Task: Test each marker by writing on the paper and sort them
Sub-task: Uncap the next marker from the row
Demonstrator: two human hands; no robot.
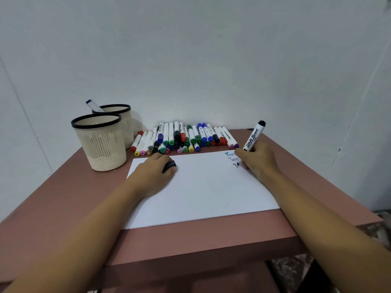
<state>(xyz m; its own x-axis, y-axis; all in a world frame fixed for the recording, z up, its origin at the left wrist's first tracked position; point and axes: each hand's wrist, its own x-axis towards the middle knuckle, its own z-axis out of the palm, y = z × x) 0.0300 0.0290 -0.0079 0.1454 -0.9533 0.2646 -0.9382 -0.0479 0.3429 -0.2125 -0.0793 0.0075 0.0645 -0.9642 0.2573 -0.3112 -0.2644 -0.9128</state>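
White paper [201, 193] lies flat on the reddish desk [190, 242]. Head view: right hand [257, 159] pinches a black whiteboard marker [252, 138], tip down at the paper's far right corner, beside "Test" lines [231, 156]. Left hand [155, 172] rests on the paper's left part, fingers curled round a black cap [169, 166]. Marker pile [184, 137] sits just past the paper's far edge. Near beige cup [101, 144] and far beige cup [122, 121] stand off its far left corner.

Two hands: left hand [154, 174] and right hand [258, 159]; one paper [201, 187] beneath both sets of fingers; one whiteboard marker [252, 137] in the right fingers; one black cap [169, 166] in the left fingers; three written lines [231, 159] at the right fingertips; two holders left of the left fingers, near holder [101, 144] and far holder [124, 119], the latter with one leaning marker [94, 105]; marker pile [184, 138] beyond the fingertips, too overlapped to count.
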